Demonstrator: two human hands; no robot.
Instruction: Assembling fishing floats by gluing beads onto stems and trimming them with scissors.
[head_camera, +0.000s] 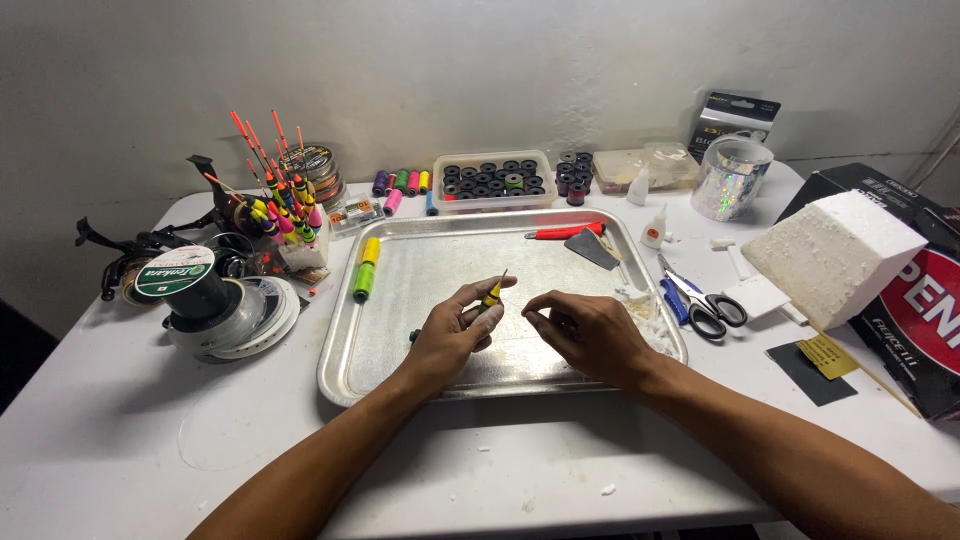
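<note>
My left hand (455, 330) is over the metal tray (400, 372) and pinches a small yellow and black fishing float (492, 294) with a thin tip pointing up. My right hand (590, 330) hovers just right of it, fingers curled and pinched together near the float; whether it holds a thin line I cannot tell. On the tray's left side lie a yellow thread spool and a green thread spool (364, 280) end to end. A red-handled cutter (565, 232) and a grey blade lie at the tray's far edge. White foam scraps (640, 310) sit by my right hand.
Several bright floats (280, 205) stand in a holder at left, by fishing line spools (190, 280) and reels. A clear box of black bobbins (492, 180) and coloured threads sit at the back. Scissors (705, 308), a white foam block (830, 255), glue bottles and a black box are at right.
</note>
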